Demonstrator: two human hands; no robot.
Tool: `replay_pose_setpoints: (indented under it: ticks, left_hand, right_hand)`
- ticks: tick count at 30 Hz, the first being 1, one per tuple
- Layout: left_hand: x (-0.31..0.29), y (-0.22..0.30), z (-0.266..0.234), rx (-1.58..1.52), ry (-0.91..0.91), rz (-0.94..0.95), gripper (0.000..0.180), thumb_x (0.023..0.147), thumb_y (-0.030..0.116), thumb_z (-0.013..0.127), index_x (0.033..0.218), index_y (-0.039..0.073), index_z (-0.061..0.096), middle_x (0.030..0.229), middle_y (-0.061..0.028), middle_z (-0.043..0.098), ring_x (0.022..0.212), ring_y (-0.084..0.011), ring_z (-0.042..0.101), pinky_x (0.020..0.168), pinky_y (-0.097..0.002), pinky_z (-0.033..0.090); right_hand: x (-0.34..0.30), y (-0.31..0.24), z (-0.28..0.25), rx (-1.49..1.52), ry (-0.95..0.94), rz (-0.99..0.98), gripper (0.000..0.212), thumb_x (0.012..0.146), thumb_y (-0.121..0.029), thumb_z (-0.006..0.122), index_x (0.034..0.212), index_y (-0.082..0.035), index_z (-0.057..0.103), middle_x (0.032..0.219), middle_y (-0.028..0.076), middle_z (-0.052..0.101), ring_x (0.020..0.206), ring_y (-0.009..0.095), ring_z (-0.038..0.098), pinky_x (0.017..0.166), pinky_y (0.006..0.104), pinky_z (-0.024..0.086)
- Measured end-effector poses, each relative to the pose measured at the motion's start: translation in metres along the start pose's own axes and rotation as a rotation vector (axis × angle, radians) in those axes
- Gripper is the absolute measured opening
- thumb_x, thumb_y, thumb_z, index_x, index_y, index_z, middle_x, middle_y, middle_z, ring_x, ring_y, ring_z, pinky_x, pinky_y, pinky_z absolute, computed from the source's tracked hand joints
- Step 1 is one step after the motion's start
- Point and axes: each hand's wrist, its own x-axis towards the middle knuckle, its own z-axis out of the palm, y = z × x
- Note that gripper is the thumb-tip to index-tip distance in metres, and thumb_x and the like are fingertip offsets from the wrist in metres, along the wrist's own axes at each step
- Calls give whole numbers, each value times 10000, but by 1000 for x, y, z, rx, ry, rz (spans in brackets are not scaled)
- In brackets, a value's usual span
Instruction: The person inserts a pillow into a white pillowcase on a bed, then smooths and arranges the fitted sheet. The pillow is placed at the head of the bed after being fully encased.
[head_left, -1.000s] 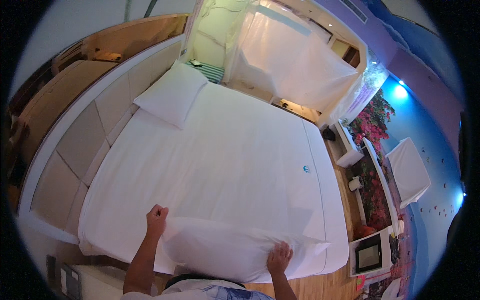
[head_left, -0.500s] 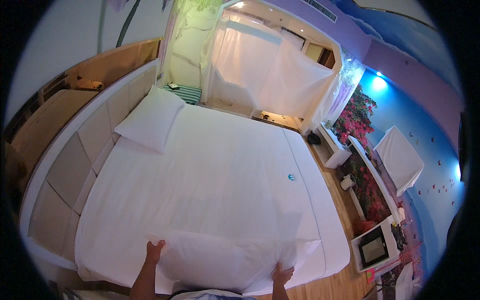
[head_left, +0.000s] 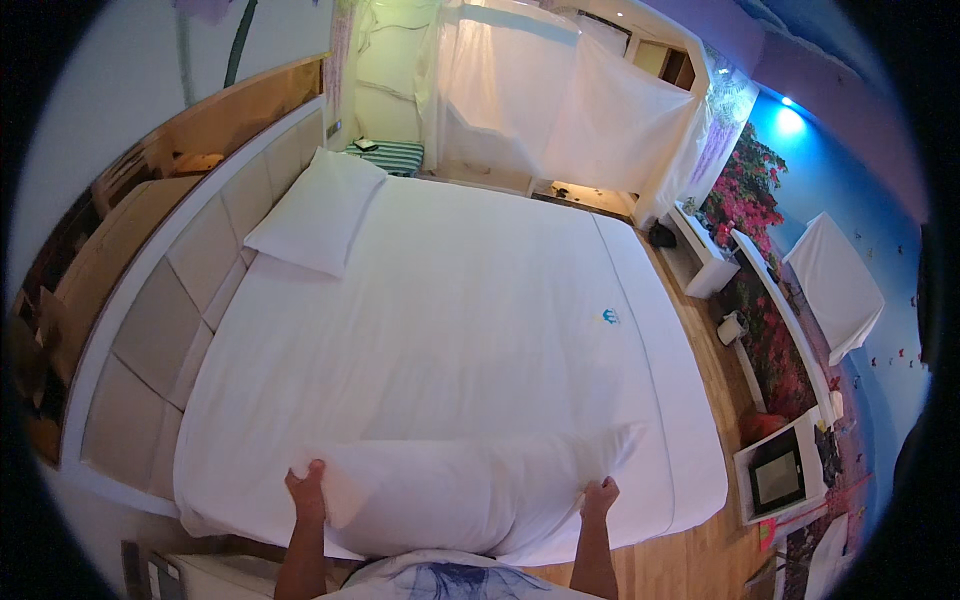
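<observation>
A plump white pillow [head_left: 430, 490] lies lengthwise across the near edge of a white-sheeted bed [head_left: 470, 300], close against my body. My left hand [head_left: 307, 484] is closed on its left end, thumb uppermost. Toward the other end, my right hand [head_left: 599, 495] grips the pillow's near side, and a loose, pointed corner of its cover sticks out beyond that hand. Folds run through the fabric near the right end. The fingers under the fabric are partly hidden.
Another white pillow [head_left: 317, 212] rests at the far left by the padded headboard [head_left: 165, 300]. A striped stool [head_left: 390, 157] stands beyond the bed. On the right are a white shelf [head_left: 700, 250], a kettle [head_left: 731, 328] and a white cabinet with a dark front [head_left: 778, 472]. Wooden floor [head_left: 690, 545] borders the bed.
The whole view has shifted, with the bed now higher and further right in it. My right hand has closed more tightly, and the pillow looks fuller, its right corner raised.
</observation>
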Motion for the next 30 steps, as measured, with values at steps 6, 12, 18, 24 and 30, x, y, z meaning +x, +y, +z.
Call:
replay_pose_setpoints:
  ticks: [6, 12, 18, 24, 30]
  left_hand:
    - [-12, 18, -43, -185, 199, 10, 521, 803, 267, 672, 1181, -6, 438, 1036, -134, 549, 852, -223, 569, 737, -351, 499]
    - [7, -43, -97, -240, 351, -28, 549, 824, 325, 644, 1211, -6, 438, 1078, -138, 559, 905, -241, 575, 779, -353, 491]
    - [14, -46, -101, -157, 322, 28, 542, 864, 290, 590, 1261, -19, 387, 1139, -141, 531, 955, -235, 553, 820, -353, 470]
    - [34, -45, -109, -64, 246, 29, 504, 829, 151, 614, 1249, -17, 393, 1115, -127, 537, 947, -217, 540, 817, -338, 461]
    - [68, -27, -99, 44, 248, -37, 536, 816, 135, 636, 1248, -47, 377, 1106, -126, 539, 934, -214, 540, 817, -309, 453]
  right_hand:
    - [13, -73, 43, 42, -117, -21, 167, 625, 45, 476, 583, -76, 368, 552, -10, 384, 471, 90, 373, 396, 266, 321]
    - [-2, -61, 152, -1, -596, -89, 64, 725, -47, 585, 727, -35, 521, 656, 42, 528, 613, 142, 542, 566, 288, 486]
    - [-109, -37, 176, -667, -765, -1067, 270, 718, -61, 595, 983, -15, 567, 1008, 184, 582, 919, 333, 570, 800, 392, 469]
    - [-156, -32, 156, -611, -665, -913, 422, 715, -70, 549, 1130, -2, 517, 1161, 212, 511, 1094, 380, 462, 921, 464, 377]
    - [-171, -30, 142, -691, -742, -878, 485, 706, -87, 557, 1178, -8, 481, 1238, 206, 453, 1131, 372, 432, 949, 447, 362]
